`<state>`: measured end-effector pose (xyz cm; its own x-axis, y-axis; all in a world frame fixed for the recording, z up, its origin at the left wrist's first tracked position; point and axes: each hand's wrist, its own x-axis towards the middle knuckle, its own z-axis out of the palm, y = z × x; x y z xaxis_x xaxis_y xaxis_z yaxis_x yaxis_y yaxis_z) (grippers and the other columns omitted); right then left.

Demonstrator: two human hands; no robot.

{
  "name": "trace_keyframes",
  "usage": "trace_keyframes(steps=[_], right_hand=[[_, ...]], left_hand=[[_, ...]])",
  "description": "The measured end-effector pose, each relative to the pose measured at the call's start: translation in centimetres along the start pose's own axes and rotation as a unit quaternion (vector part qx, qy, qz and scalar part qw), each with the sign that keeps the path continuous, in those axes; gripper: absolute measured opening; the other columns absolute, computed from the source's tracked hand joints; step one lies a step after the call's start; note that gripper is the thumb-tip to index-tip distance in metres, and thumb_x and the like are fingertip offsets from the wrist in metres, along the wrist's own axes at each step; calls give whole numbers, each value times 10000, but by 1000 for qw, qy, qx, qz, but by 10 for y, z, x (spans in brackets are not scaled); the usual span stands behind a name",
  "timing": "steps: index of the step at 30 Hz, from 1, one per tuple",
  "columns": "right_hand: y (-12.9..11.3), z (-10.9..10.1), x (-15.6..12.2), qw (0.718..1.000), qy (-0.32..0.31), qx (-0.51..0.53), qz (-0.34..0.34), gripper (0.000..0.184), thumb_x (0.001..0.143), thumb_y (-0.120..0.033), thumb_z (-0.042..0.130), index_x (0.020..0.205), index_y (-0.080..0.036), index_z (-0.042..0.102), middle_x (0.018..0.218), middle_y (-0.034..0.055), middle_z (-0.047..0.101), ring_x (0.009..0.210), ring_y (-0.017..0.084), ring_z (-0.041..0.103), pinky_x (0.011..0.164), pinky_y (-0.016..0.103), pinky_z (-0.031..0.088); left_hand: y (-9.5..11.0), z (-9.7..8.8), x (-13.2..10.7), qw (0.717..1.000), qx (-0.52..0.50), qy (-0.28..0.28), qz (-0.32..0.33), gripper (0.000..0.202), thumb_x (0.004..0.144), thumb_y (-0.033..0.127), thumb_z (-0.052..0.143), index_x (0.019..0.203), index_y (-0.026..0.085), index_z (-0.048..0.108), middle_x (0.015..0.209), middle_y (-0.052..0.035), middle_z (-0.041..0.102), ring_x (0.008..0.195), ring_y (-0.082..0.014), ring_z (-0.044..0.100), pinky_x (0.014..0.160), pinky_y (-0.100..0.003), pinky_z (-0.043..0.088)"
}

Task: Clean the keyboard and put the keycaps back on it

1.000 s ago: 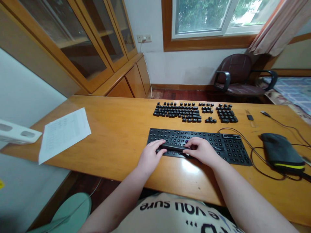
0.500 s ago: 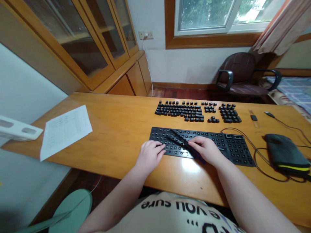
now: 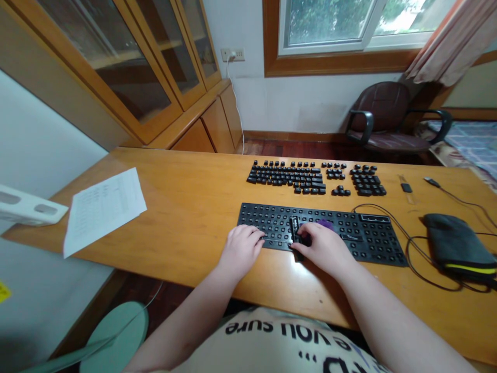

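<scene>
A black keyboard base [image 3: 361, 235] with its keycaps off lies on the wooden desk [image 3: 194, 207]. My right hand [image 3: 324, 246] is closed on a long black spacebar keycap [image 3: 295, 233], held on end across the keyboard's front rows. A purple tool [image 3: 325, 224] shows just behind that hand. My left hand [image 3: 240, 248] rests with fingers curled on the keyboard's left front edge. The removed keycaps [image 3: 289, 177] lie in rows behind the keyboard.
A printed sheet [image 3: 103, 207] lies at the desk's left, a white object [image 3: 27, 207] beside it. A dark pouch [image 3: 456, 243] and cables [image 3: 417, 259] sit at right. A small dark item [image 3: 406, 188] lies near the keycaps. A chair [image 3: 392, 124] stands behind.
The spacebar has left the keyboard's front row: my right hand swung it from lying flat to standing crosswise. My left hand let go of it and stayed on the keyboard's edge.
</scene>
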<state>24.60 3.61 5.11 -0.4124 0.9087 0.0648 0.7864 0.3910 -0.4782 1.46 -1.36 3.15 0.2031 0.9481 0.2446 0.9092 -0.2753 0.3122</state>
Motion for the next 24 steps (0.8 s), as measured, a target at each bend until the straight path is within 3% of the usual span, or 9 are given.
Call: trace_keyframes(steps=[5, 8, 12, 20, 24], right_hand=[[2, -1, 1, 997, -8, 34, 67, 220, 691, -292, 623, 892, -227, 563, 770, 8, 652, 657, 168, 593, 573, 278, 410], [8, -2, 2, 985, 6, 132, 113, 332, 703, -251, 579, 1027, -190, 540, 812, 24, 657, 646, 149, 601, 611, 281, 455], [18, -1, 4, 954, 47, 253, 153, 300, 739, -275, 538, 1016, -162, 556, 817, 49, 660, 680, 159, 625, 627, 280, 485], [17, -4, 4, 946, 69, 282, 147, 272, 740, -273, 544, 1000, -196, 569, 854, 37, 655, 642, 153, 599, 586, 277, 473], [17, -3, 4, 950, 54, 283, 117, 216, 731, -271, 571, 935, -200, 551, 858, 27, 630, 755, 169, 607, 691, 301, 477]], left_hand=[[1, -2, 2, 1000, -6, -4, -5, 117, 827, 239, 563, 917, 213, 634, 940, -41, 654, 912, -196, 555, 838, -365, 423], [1, -2, 1, 1000, -14, -14, 1, 78, 834, 222, 555, 841, 218, 633, 932, -18, 663, 928, -187, 558, 854, -362, 412], [-1, -2, -1, 1000, -16, -1, 16, 101, 835, 255, 565, 822, 227, 661, 941, -18, 672, 934, -189, 562, 873, -376, 404], [-4, 0, -3, 1000, -16, 3, 27, 141, 843, 277, 553, 847, 224, 684, 949, -33, 674, 926, -193, 564, 869, -382, 417], [-5, 1, -3, 999, -19, 3, 29, 166, 847, 301, 545, 853, 226, 693, 955, -45, 669, 935, -198, 561, 874, -389, 423]])
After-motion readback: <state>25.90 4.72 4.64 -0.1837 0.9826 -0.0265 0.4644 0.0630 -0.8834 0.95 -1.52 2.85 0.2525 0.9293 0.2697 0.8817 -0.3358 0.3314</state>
